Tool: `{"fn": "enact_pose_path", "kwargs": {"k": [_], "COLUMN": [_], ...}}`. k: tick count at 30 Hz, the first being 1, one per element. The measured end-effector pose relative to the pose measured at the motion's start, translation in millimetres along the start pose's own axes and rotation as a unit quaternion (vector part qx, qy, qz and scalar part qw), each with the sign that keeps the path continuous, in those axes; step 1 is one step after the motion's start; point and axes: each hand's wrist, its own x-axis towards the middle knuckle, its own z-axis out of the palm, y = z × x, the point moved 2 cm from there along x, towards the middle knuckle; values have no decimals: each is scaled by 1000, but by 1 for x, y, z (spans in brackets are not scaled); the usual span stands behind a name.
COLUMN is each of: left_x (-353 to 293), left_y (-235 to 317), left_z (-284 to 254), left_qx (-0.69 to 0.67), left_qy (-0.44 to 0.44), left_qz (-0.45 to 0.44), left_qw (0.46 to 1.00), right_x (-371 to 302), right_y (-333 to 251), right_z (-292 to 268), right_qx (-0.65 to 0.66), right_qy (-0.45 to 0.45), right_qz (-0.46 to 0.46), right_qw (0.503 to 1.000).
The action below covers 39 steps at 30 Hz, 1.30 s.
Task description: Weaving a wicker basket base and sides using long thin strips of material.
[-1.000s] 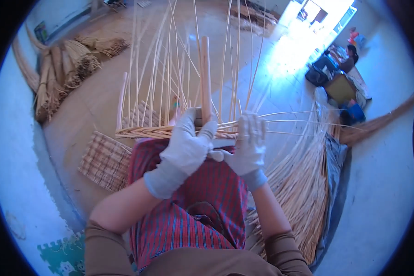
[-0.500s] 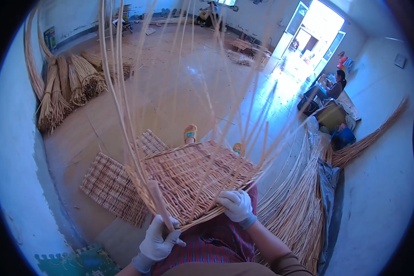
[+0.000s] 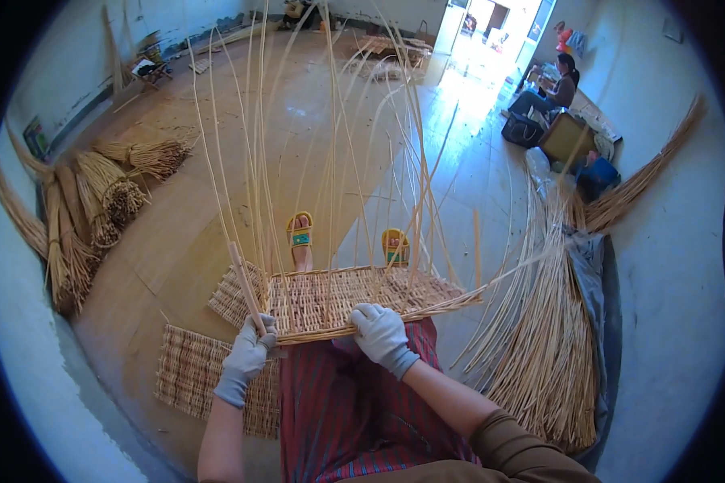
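An unfinished wicker basket (image 3: 298, 310) lies across my lap: a flat rectangular woven base with long, thin willow rods (image 3: 260, 161) rising from its edges. My left hand (image 3: 248, 356), in a white glove, is closed round the foot of a thick corner stake (image 3: 243, 278) at the near left corner. My right hand (image 3: 381, 336), gloved too, grips the near edge of the base about midway, its fingers over the woven border. A second corner stake (image 3: 477, 245) stands at the right end. The undersides of both grips are hidden.
Woven panels (image 3: 189, 369) lie on the floor at my left. Bundles of rods (image 3: 80, 217) lean by the left wall. A big spread of loose rods (image 3: 548, 346) lies at my right. Another person (image 3: 557, 88) sits near the bright doorway (image 3: 491, 36). My sandalled feet (image 3: 300, 233) are beyond the basket.
The basket has turned and lowered from a steep tilt to a flatter position. Both hands moved with it, keeping hold of the corner and near edge. My view has shifted too.
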Motion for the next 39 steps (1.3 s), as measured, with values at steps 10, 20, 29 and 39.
{"fn": "enact_pose_path", "kwargs": {"k": [10, 20, 29, 39], "left_x": [-6, 11, 4, 8], "left_y": [-9, -8, -40, -70], "left_z": [-1, 30, 32, 17], "left_qx": [-51, -73, -195, -307], "left_qy": [-5, -12, 94, 22], "left_qz": [-58, -77, -31, -6], "left_qw": [997, 994, 976, 951], "right_x": [8, 293, -43, -43], "right_y": [-45, -113, 80, 3], "right_z": [-40, -7, -27, -26], "right_qx": [139, 727, 675, 524], "right_qy": [61, 64, 240, -217], "right_qz": [-137, 129, 257, 454], "right_qw": [979, 671, 649, 687]}}
